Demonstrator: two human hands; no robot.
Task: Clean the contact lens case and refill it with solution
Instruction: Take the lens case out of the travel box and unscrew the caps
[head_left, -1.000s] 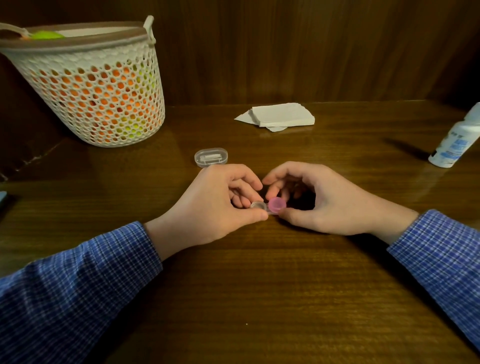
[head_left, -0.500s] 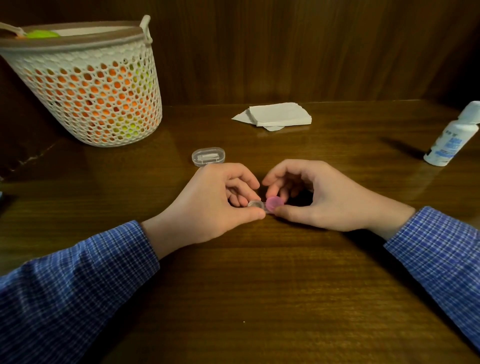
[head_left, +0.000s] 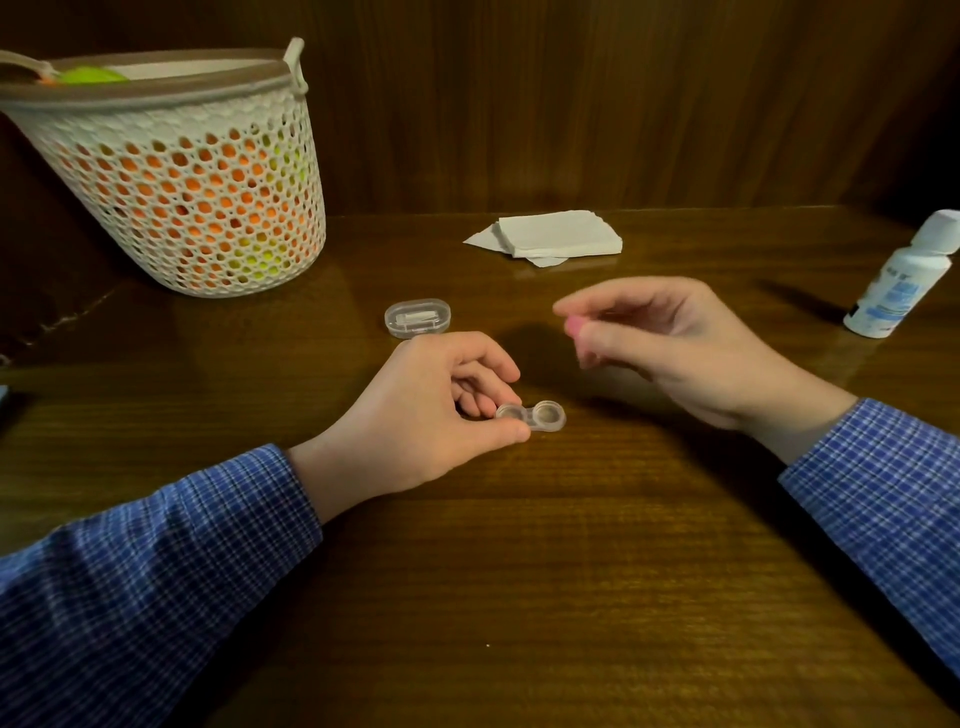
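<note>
A clear two-well contact lens case (head_left: 535, 416) lies on the wooden table (head_left: 519, 571) in the middle. My left hand (head_left: 426, 410) pinches its left well between thumb and fingers; the right well stands uncovered. My right hand (head_left: 670, 343) is raised above the table to the right of the case and holds a small pink cap (head_left: 573, 327) between thumb and forefinger. The hand is motion-blurred. A white solution bottle (head_left: 898, 280) with a blue label stands at the far right edge.
A white mesh basket (head_left: 208, 208) with orange and green contents stands at the back left. A small clear oval box (head_left: 417, 318) lies behind my left hand. Folded white tissues (head_left: 556, 240) lie near the back wall.
My right hand has taken the pink cap off the case's right well and lifted it up and to the right. My left hand still holds the case in place.
</note>
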